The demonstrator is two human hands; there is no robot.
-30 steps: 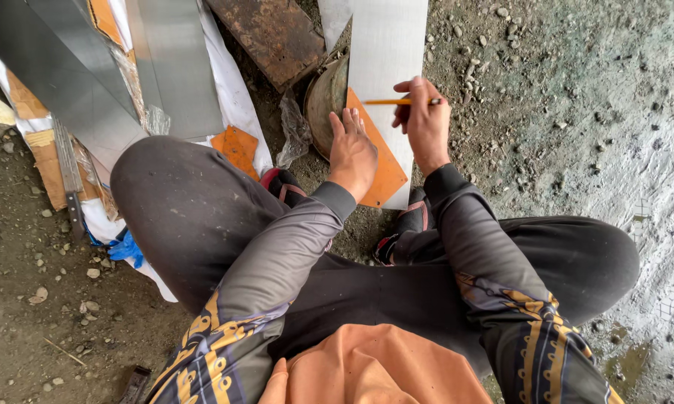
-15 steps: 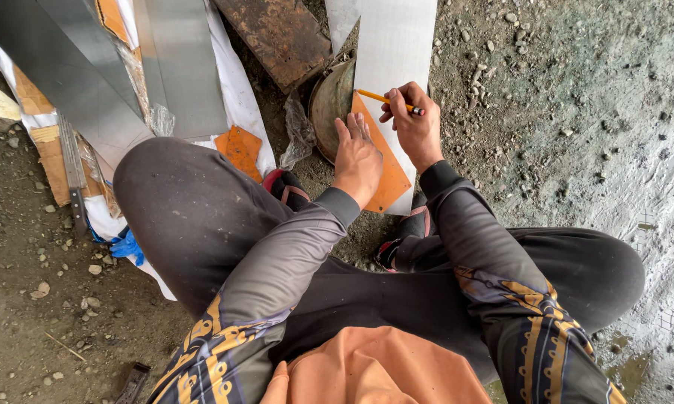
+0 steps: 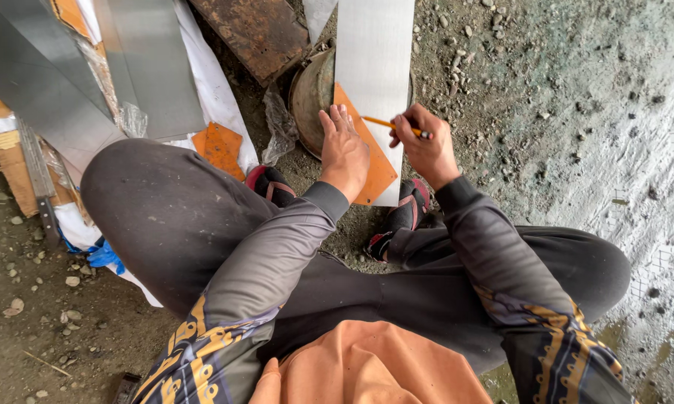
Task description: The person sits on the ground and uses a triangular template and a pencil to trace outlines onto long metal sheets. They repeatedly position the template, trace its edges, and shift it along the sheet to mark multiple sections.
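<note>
Your left hand [image 3: 344, 153] lies flat, fingers together and stretched forward, pressing an orange template [image 3: 370, 161] down onto a long strip of sheet metal [image 3: 374, 60]. Your right hand [image 3: 426, 150], just to the right of it, is closed around a yellow pencil [image 3: 388, 125] in a writing grip, its tip reaching left to the template's upper slanted edge, close to your left fingertips. The template is a flat, angular orange piece; it lies on the near end of the strip, right under your left palm and partly hidden by it. The strip runs straight away from your hands, and beneath it, just beyond your left fingers, sits a round rusty metal pan [image 3: 312, 93]. Below your wrists your two shoes [image 3: 404, 213] rest on the dirt ground [image 3: 546, 112], one on each side of the strip's near end. Farther left of your left hand, past your knee, lie a second orange piece [image 3: 219, 147], white sheeting [image 3: 217, 90] and several grey metal sheets [image 3: 150, 67], with a rusty slab [image 3: 251, 30] beyond the pan.
</note>
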